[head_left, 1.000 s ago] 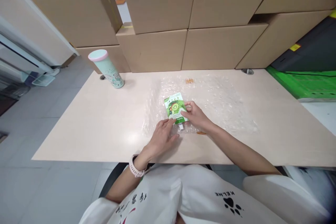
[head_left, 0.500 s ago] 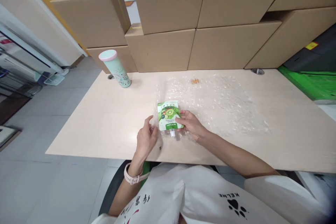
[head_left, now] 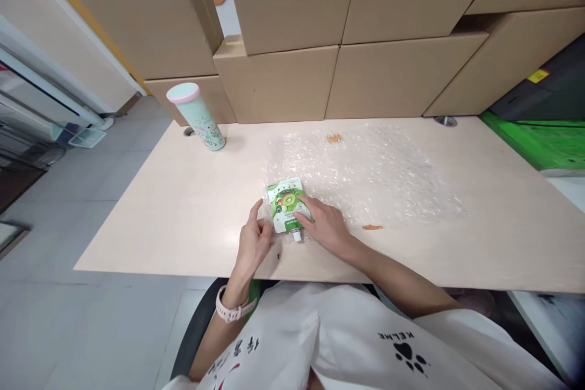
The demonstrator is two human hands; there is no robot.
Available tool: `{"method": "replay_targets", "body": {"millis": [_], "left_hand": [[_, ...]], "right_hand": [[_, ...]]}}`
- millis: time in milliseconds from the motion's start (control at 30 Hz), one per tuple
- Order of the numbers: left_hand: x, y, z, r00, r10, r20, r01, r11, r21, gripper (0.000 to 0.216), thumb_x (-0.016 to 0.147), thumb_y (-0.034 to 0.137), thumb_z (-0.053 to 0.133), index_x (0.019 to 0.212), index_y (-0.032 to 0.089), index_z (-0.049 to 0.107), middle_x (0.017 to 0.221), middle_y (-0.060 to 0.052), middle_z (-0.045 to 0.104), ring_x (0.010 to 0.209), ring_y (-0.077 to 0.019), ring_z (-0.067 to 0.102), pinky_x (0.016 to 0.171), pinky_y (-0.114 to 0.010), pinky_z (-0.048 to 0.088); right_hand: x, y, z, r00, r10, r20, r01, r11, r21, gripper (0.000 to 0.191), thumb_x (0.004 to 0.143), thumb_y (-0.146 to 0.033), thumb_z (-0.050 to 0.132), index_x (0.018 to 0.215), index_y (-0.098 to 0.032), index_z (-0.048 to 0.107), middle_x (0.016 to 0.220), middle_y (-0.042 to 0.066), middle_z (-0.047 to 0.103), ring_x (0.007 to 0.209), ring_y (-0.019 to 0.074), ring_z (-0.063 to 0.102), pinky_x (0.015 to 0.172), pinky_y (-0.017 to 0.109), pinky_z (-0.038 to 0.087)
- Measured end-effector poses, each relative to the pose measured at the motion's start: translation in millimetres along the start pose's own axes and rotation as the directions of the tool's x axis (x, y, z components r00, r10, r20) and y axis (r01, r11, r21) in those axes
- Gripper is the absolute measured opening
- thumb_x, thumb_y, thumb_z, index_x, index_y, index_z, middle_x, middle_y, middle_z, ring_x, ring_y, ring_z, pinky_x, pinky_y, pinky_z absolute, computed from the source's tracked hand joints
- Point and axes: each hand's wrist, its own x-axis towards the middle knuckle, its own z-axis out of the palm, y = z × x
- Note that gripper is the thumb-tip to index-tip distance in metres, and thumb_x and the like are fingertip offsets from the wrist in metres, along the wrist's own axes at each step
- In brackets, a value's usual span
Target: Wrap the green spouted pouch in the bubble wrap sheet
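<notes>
A green and white spout pouch (head_left: 289, 200) with a kiwi picture lies on the left end of a clear bubble wrap sheet (head_left: 375, 170). Its white cap (head_left: 297, 235) points toward me. My right hand (head_left: 326, 225) rests over the pouch's right side, index finger and thumb on its front; the other fingers are partly hidden. At the wrap's left edge is my left hand (head_left: 254, 237), index finger stretched out, the others curled, with the thumb against the wrap's edge. A pink watch band (head_left: 233, 311) circles my left wrist.
A mint tumbler (head_left: 201, 119) with a pink-rimmed lid stands at the table's back left. Stacked cardboard boxes (head_left: 283, 88) line the back edge. Orange marks (head_left: 334, 138) show on the wrap, with another orange piece (head_left: 372, 227) near its front edge. A green crate (head_left: 543, 143) is at right.
The pouch has shifted slightly left and tilted. My right hand has moved from gripping its right edge to lying over its front. The orange piece near my right forearm has come into view.
</notes>
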Motion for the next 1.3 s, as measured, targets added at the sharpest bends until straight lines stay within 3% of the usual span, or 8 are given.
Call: {"method": "replay_targets", "body": {"millis": [167,333,467,633,800,933,1067,1300], "left_hand": [[-3.3,0.3,3.3,1.0,-0.012,-0.021,0.009,0.993,-0.118,0.067,0.083,0.031,0.059,0.146,0.019,0.039,0.06,0.008,0.052,0.048,-0.0085,0.046,0.049,-0.018,0.039],[-14.3,3.4,20.4,0.993,0.006,-0.12,-0.045,0.945,-0.324,0.081,0.079,0.034,0.071,0.149,0.021,0.031,0.089,0.0,0.064,0.069,-0.0107,0.061,0.064,-0.022,0.049],[-20.2,11.2,34.8,0.971,0.21,-0.11,-0.232,0.941,-0.245,0.071,0.083,0.032,0.069,0.145,0.024,0.036,0.108,-0.006,0.067,0.095,-0.0168,0.066,0.086,-0.032,0.053],[-11.5,28.4,57.2,0.758,0.636,0.145,-0.653,0.738,0.171,0.027,0.09,0.027,0.063,0.117,0.024,0.062,0.126,-0.009,0.064,0.118,-0.0247,0.057,0.1,-0.044,0.049],[-0.8,30.3,85.2,0.597,0.685,0.418,-0.801,0.477,0.362,0.029,0.094,0.015,0.052,0.122,0.021,0.058,0.13,-0.01,0.061,0.115,-0.0262,0.054,0.092,-0.044,0.05],[0.7,24.9,93.4,0.597,0.597,0.536,-0.796,0.357,0.489,0.039,0.09,0.004,0.047,0.124,0.022,0.057,0.135,-0.01,0.059,0.117,-0.0289,0.051,0.083,-0.042,0.048],[-1.5,26.5,94.2,0.596,0.548,0.586,-0.793,0.287,0.538,0.041,0.087,0.0,0.045,0.119,0.021,0.061,0.136,-0.011,0.058,0.117,-0.0308,0.05,0.082,-0.043,0.046],[-7.7,29.5,89.9,0.648,0.552,0.526,-0.762,0.476,0.439,0.041,0.086,0.002,0.047,0.119,0.023,0.062,0.141,-0.012,0.052,0.124,-0.0311,0.047,0.092,-0.049,0.046]], "right_hand": [[-6.9,-0.5,-1.9,0.999,-0.039,0.014,0.041,0.978,-0.204,0.039,0.099,-0.042,0.05,0.131,-0.022,0.06,0.11,0.013,0.067,0.102,0.0277,0.065,0.074,0.033,0.047],[-7.0,6.6,5.4,0.989,-0.15,0.021,0.15,0.989,-0.002,0.028,0.101,-0.024,0.044,0.125,-0.02,0.058,0.11,0.009,0.069,0.096,0.0217,0.065,0.077,0.031,0.046],[-6.2,12.0,3.0,0.993,-0.119,0.004,0.114,0.958,0.263,0.029,0.097,-0.021,0.042,0.125,-0.018,0.051,0.098,0.007,0.07,0.08,0.0189,0.064,0.073,0.03,0.046],[-10.4,30.2,-10.3,0.998,-0.044,0.048,0.01,0.839,0.544,0.034,0.084,-0.011,0.044,0.113,-0.02,0.058,0.091,0.003,0.07,0.081,0.0195,0.064,0.072,0.03,0.048],[-21.1,57.6,-27.8,0.993,0.011,0.119,-0.073,0.843,0.533,0.029,0.073,-0.005,0.043,0.088,-0.018,0.063,0.081,0.002,0.068,0.075,0.0183,0.062,0.065,0.027,0.046],[-30.2,70.7,-52.6,0.995,0.004,0.098,-0.028,0.97,0.242,0.024,0.08,-0.008,0.044,0.089,-0.019,0.063,0.077,0.002,0.066,0.069,0.0182,0.059,0.063,0.028,0.043],[-40.9,71.9,-74.9,0.989,0.067,-0.132,-0.057,0.995,0.079,0.031,0.093,-0.013,0.038,0.108,-0.019,0.065,0.102,0.009,0.069,0.086,0.0207,0.064,0.077,0.034,0.047],[-49.5,57.5,-52.0,0.982,-0.149,-0.118,0.16,0.983,0.091,0.027,0.096,-0.014,0.039,0.109,-0.02,0.062,0.113,0.011,0.063,0.106,0.0248,0.059,0.089,0.041,0.052]]}}
